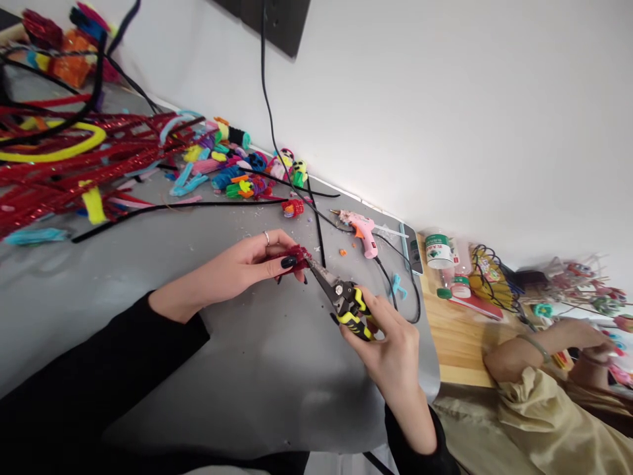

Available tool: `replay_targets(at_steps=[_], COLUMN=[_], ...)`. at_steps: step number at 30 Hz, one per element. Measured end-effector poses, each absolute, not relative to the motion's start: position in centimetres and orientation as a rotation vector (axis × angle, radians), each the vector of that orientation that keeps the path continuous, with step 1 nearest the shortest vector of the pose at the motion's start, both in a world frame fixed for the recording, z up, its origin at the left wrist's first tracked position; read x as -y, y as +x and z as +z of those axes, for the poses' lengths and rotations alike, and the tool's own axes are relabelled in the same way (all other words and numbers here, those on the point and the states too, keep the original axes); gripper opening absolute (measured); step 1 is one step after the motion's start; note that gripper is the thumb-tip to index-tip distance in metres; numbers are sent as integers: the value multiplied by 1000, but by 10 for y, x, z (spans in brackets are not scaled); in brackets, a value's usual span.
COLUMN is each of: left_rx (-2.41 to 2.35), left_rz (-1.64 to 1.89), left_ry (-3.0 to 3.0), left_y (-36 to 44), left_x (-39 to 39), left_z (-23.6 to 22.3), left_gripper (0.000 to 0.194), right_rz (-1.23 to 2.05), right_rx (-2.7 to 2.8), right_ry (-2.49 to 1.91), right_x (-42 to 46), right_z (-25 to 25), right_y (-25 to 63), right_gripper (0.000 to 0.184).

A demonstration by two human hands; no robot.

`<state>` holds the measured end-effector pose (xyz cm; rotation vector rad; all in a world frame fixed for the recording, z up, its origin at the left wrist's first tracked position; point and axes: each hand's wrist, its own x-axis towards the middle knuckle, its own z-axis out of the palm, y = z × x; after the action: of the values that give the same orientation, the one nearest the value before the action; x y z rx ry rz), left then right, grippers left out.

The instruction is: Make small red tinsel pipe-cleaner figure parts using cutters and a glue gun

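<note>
My left hand (257, 260) pinches a small dark red fuzzy pipe-cleaner piece (299, 254) between thumb and fingers, above the grey mat (237, 389). In my right hand (390, 343) is a pair of pliers (343, 297) with black and yellow handles. The jaw tips touch or nearly touch the red piece; whether they grip it I cannot tell. Just beyond my left hand lies a small red-and-orange bundle (293, 208) on the mat. A pink glue gun (363, 231) rests on its side past the pliers.
Red tinsel pipe cleaners (119, 152) pile up at the left. Several small colourful figures (242, 171) line the wall. A black cable (270, 99) hangs down to the mat. At right are a phone (411, 247), a white tub (438, 248) and a co-worker's arm (524, 353).
</note>
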<state>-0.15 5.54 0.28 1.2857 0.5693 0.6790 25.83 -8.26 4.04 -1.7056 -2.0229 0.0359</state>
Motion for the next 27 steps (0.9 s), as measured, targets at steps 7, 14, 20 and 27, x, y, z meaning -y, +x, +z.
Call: replay_targets(at_steps=[7,14,20,27], left_rx=[-546,-542,-522,-553], left_rz=[683,689,679,673], left_ry=[1303,1302,1308,1292], left_y=[-1,-1,-2,-3], left_x=[-55,-55,-55,-56], left_z=[2,1,2,2], left_gripper=[36,35,35,36], right_rz=[116,208,190,344], right_rx=[2012,1985,1950,1787], right_ry=[-1736,-1737,-1741,-1793], right_x=[81,79,81,81], right_z=[43,45,41,40], right_y=[255,252,255,253], right_gripper=[43,44,34,42])
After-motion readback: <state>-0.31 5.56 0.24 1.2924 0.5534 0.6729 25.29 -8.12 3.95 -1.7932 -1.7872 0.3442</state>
